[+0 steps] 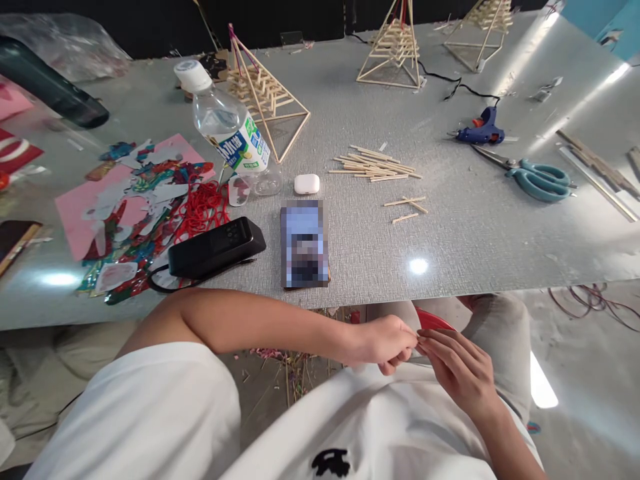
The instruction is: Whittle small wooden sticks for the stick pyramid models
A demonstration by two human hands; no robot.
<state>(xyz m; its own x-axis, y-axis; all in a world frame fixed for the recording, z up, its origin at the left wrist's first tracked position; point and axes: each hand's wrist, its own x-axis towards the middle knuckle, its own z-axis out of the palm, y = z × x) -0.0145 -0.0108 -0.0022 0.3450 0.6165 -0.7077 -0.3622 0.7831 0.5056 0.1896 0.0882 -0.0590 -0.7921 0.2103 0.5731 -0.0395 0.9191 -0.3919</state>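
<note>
My left hand (386, 343) and my right hand (460, 368) meet at the fingertips over my lap, below the table's front edge. The left is curled with thumb and forefinger pinched. The fingers of the right are pressed together and bent towards it. Whatever lies between them is too small or too hidden to make out. On the table beyond lies a pile of thin wooden sticks (375, 164), with a few short stick pieces (406, 208) nearer to me. A phone (305, 244) lies left of these, below a white earbud case (307, 184).
Stick pyramid frames (273, 100) stand at the back. A blue glue gun (483, 128) and teal-handled scissors (543, 179) lie right. On the left are a plastic bottle (233, 133), red string (203, 208), a black power bank-like device (215, 250) and colourful scraps (145, 193).
</note>
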